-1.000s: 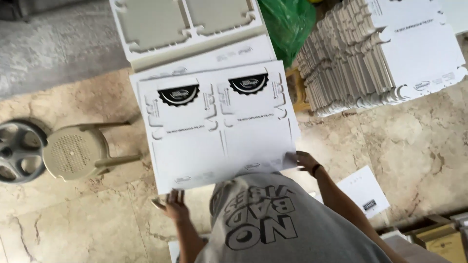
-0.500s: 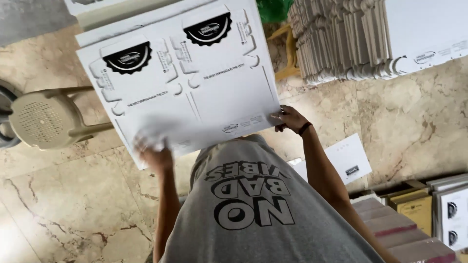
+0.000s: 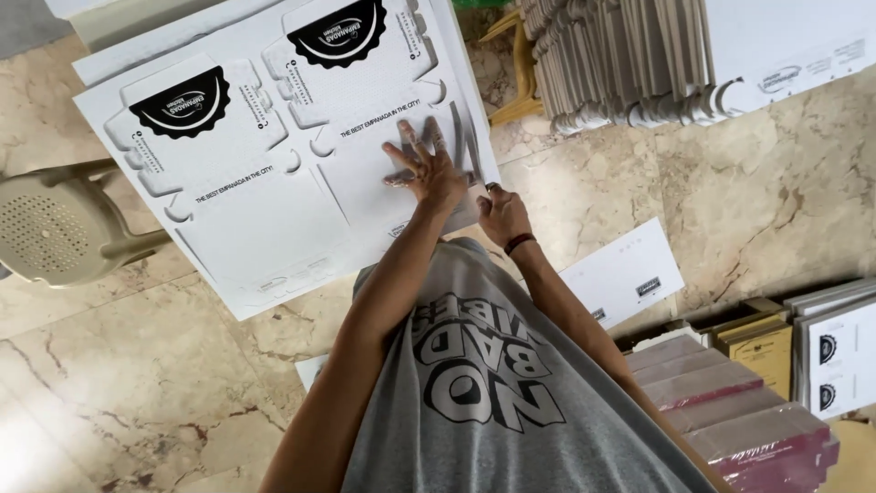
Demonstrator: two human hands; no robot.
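Marble floor (image 3: 164, 383) (beige-veined) beneath; left hand (image 3: 429, 169) flat on cardboard sheet (image 3: 274, 210), right hand (image 3: 502, 212) seemingly pinching its edge.

Beige marbled stone floor (image 3: 776, 183) is filling the frame, daylight lying evenly on it. A beige plastic chair (image 3: 50, 233) is standing at 9 o'clock, and stacked grey card sheets (image 3: 620, 64) are leaning at 1 o'clock. Wrapped bundles (image 3: 730, 411) are sitting at 4 o'clock.

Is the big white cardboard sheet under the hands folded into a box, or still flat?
Flat. The white cardboard sheet lies spread, die-cut outlines unfolded; the left hand presses on it.
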